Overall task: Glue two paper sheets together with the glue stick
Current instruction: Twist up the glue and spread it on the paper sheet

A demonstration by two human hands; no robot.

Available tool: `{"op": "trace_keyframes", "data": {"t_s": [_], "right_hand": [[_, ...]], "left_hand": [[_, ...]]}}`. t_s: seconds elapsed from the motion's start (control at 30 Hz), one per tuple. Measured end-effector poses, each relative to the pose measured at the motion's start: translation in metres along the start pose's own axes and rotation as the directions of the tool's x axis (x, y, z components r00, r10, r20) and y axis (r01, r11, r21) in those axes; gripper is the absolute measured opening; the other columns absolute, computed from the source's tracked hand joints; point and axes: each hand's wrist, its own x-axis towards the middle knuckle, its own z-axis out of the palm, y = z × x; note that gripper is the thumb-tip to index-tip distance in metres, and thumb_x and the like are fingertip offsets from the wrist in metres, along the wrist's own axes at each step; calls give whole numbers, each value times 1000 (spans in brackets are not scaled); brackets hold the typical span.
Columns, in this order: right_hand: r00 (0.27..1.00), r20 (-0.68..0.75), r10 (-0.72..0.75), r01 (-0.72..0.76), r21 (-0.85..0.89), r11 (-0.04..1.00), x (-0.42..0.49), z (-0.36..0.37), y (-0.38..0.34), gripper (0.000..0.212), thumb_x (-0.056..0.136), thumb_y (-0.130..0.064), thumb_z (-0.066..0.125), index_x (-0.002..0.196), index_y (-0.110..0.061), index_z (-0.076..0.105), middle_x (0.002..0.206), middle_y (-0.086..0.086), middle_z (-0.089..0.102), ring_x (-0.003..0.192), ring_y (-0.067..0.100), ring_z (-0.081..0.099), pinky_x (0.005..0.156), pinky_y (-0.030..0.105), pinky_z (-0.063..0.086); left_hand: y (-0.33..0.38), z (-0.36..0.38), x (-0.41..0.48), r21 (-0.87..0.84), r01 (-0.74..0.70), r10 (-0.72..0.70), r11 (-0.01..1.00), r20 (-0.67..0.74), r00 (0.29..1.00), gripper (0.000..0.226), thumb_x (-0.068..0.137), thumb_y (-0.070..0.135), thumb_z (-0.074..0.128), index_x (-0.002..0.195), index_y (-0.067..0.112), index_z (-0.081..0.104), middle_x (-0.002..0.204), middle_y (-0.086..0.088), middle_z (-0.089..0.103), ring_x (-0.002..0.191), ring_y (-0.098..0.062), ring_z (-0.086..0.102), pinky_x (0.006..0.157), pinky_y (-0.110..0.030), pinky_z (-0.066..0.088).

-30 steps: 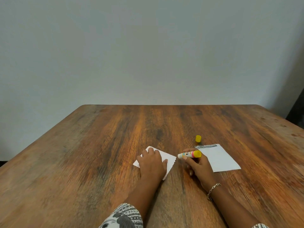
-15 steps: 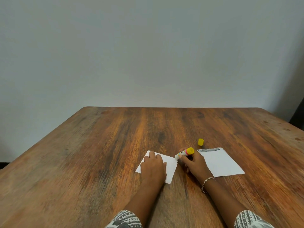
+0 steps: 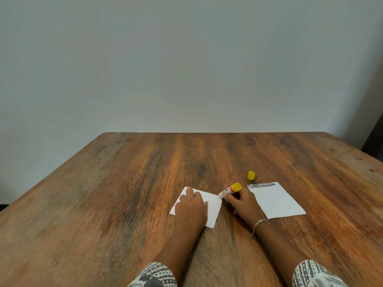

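Pale grey plaster wall (image 3: 186,69) fills the upper half of the view, and below it runs a brown wood-grain bench (image 3: 124,193) whose near edge and both near corners are cut off by the frame. At the far right a dark shape (image 3: 375,139) beside the wall is too cropped to identify.

On the bench, a small white paper sheet (image 3: 214,206) lies turned at an angle. The left hand (image 3: 191,208) rests flat on it with fingers straight and together, covering most of its left part, so only the right strip and one far corner show. Just to the right, the right hand (image 3: 241,204) has its fingers curled round a short glue stick with a yellow end and a printed label (image 3: 230,190). The stick is tilted, yellow end up and away, pale tip down at the right edge of the small sheet. Whether the tip actually touches the paper is hard to make out, and the fingers hide the underside of the tube.

A larger white rectangular paper sheet (image 3: 275,200) lies flat beside the right hand, apart from the small one, with a grey band along its far edge. The hand overlaps its near-left corner. A small yellow plastic cap (image 3: 251,175) stands on the bench just beyond that sheet, separate from the tube; its inside cannot be seen.

A thin silver chain bracelet (image 3: 259,223) circles the right wrist. Black-and-white patterned sleeves (image 3: 155,275) are cut off at the bottom edge.
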Motion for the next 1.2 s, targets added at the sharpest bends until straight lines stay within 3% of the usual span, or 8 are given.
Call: {"op": "trace_keyframes", "data": {"t_s": [0.33,0.47,0.57,0.6,0.73,0.87,0.97,1.2], "right_hand": [[1000,1,-5,5,12,1000,1,0,2,19,84,-23,60,72,-37,55,76,-15,61,70,8,58,62,26,44],[1000,0,3,-3,-5,1000,1,0,1,18,83,-22,61,71,-35,57,77,-15,63,73,10,59,67,31,47],[999,-1,-37,37,-24,999,1,-1,4,8,80,-23,63,76,-30,64,83,-8,69,80,11,63,75,35,52],[999,6,-48,48,-33,998,1,-1,5,3,79,-25,64,79,-27,66,85,-6,70,81,11,63,77,37,53],[998,29,-56,58,-51,997,-1,-1,6,9,76,-29,66,83,-23,68,84,-2,72,81,13,64,77,40,54],[995,68,-74,74,-6,997,-9,-3,0,9,81,-17,64,89,-17,67,85,-3,69,78,6,62,68,17,47],[992,94,-87,84,30,996,-15,-4,-5,10,82,-11,64,92,-10,67,82,-8,66,72,-9,58,59,4,43],[983,145,-115,109,48,993,-30,-7,-15,13,82,-9,64,94,-5,66,77,-13,62,71,-19,55,62,0,41]], "left_hand": [[0,1,-1,28,-2,3,1000,-28,1000,41,96,38,37,122,9,49,135,-12,46,109,-25,55,84,-30,48],[1,1,-1,47,13,-13,999,-3,1000,42,95,40,39,122,10,48,136,-13,46,110,-25,55,85,-30,48],[2,-7,-1,60,-8,9,998,-16,1000,40,73,44,71,89,9,65,97,-13,65,72,-22,65,53,-27,51],[2,-6,0,75,-13,14,997,-21,1000,38,71,44,73,84,9,65,91,-12,65,67,-22,64,49,-27,48],[2,-3,-2,23,-18,20,1000,-62,998,34,84,39,60,95,8,63,103,-12,64,78,-25,64,58,-30,50],[0,1,-1,49,-30,32,998,-40,999,39,96,38,33,118,9,47,127,-12,48,104,-25,55,77,-30,46],[-1,1,0,62,-30,32,998,-36,999,39,97,38,32,120,9,45,130,-11,46,106,-24,54,80,-29,46],[0,3,2,71,-19,20,997,-15,1000,41,97,39,32,122,9,45,132,-11,45,107,-23,54,81,-28,46]]}}
